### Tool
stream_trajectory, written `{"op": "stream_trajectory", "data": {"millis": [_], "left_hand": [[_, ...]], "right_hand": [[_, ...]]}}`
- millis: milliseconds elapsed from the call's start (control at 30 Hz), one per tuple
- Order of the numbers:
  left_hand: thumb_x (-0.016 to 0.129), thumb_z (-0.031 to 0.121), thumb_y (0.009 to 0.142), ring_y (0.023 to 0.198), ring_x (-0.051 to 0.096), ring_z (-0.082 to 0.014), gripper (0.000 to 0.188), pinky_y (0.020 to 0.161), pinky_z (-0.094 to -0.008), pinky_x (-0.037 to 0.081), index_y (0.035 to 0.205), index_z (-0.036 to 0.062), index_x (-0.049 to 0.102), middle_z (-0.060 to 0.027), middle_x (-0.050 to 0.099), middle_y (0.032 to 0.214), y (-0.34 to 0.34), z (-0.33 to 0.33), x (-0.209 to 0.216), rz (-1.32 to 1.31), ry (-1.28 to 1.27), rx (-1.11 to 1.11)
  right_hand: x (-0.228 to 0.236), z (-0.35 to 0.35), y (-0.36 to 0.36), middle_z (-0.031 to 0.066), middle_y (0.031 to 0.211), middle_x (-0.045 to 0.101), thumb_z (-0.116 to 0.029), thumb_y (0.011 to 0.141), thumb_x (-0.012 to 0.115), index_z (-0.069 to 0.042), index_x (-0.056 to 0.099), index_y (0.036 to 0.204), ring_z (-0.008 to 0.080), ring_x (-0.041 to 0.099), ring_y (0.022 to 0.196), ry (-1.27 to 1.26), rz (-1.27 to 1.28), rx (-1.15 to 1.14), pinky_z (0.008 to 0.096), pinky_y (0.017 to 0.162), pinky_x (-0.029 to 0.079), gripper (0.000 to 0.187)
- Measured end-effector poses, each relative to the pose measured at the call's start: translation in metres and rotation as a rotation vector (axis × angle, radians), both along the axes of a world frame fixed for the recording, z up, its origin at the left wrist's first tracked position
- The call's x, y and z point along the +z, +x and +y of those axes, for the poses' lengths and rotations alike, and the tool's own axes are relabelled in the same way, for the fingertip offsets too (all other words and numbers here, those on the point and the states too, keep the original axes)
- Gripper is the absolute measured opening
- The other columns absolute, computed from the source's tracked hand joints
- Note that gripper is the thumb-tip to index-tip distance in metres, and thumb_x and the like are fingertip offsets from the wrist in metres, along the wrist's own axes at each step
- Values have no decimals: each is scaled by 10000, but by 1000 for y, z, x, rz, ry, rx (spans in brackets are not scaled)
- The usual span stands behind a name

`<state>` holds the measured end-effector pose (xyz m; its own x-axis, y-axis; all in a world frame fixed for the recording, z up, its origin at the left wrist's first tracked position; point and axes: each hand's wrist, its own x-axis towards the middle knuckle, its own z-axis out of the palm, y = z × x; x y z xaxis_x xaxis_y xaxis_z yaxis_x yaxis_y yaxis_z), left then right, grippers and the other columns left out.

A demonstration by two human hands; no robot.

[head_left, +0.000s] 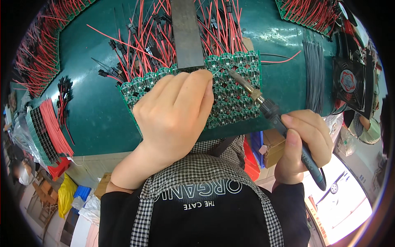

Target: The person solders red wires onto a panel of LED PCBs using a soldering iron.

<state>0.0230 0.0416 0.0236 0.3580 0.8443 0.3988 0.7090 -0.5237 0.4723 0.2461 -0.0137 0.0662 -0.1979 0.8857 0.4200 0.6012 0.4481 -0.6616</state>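
A green panel of small circuit boards (234, 96) lies on the table in front of me, with red and black wires (144, 45) fanning out from its far side. My left hand (175, 109) is closed over the panel's left part and hides many of the boards. Its thumb and forefinger pinch a thin wire, whose pale end shows just past the fingertips. In my right hand (306, 142) is a soldering iron (267, 107), gripped like a pen. The iron's tip points up and left, at the boards near the panel's far edge, close to my left fingertips.
A flat metal bar (187, 37) lies across the wires, reaching the panel. More wired panels (45, 49) stand at the far left and far right. A bundle of dark wires (313, 76) and a black fan (352, 82) are at right; red wires (55, 125) lie at left.
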Motion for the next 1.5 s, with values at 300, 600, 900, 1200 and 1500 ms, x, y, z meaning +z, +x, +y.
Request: {"op": "stream_trajectory", "data": {"millis": [300, 600, 900, 1200, 1500], "left_hand": [[715, 48, 715, 585, 567, -153, 148, 475, -287, 437, 829, 87, 628, -3, 575, 693, 6, 3, -10, 22, 81, 20], [693, 43, 715, 597, 568, -162, 175, 487, -297, 455, 859, 86, 603, -12, 517, 696, 8, 0, -7, 88, -29, 17], [692, 16, 742, 605, 573, -196, 163, 508, -324, 465, 865, 63, 597, -43, 512, 712, 9, -2, -7, -15, -67, 29], [682, 16, 748, 605, 579, -197, 154, 502, -321, 467, 867, 59, 594, -44, 507, 702, 9, -2, -9, 6, -47, 26], [672, 25, 735, 611, 587, -205, 183, 501, -328, 471, 906, 62, 617, -41, 512, 716, 7, -1, -7, 27, -41, -9]], "right_hand": [[-3, -1, -5, 141, 793, 659, 17, 732, 716, 45, 693, 921, 219, 634, 604, -17, 16, 1, 290, 501, 497, 193], [-6, -3, -16, 108, 793, 649, 7, 696, 748, 15, 709, 944, 233, 645, 617, 62, -85, 31, 298, 523, 533, 250], [-3, -4, -10, 122, 725, 657, -23, 750, 716, 32, 693, 869, 220, 637, 560, 56, 2, -26, 287, 458, 492, 133], [-2, 1, -13, 109, 776, 650, -22, 695, 756, 23, 711, 906, 218, 644, 603, 35, -47, 13, 288, 481, 500, 220], [2, -8, -31, 77, 801, 619, -19, 649, 781, -33, 732, 903, 192, 632, 609, 169, -318, 16, 274, 491, 504, 258]]}}
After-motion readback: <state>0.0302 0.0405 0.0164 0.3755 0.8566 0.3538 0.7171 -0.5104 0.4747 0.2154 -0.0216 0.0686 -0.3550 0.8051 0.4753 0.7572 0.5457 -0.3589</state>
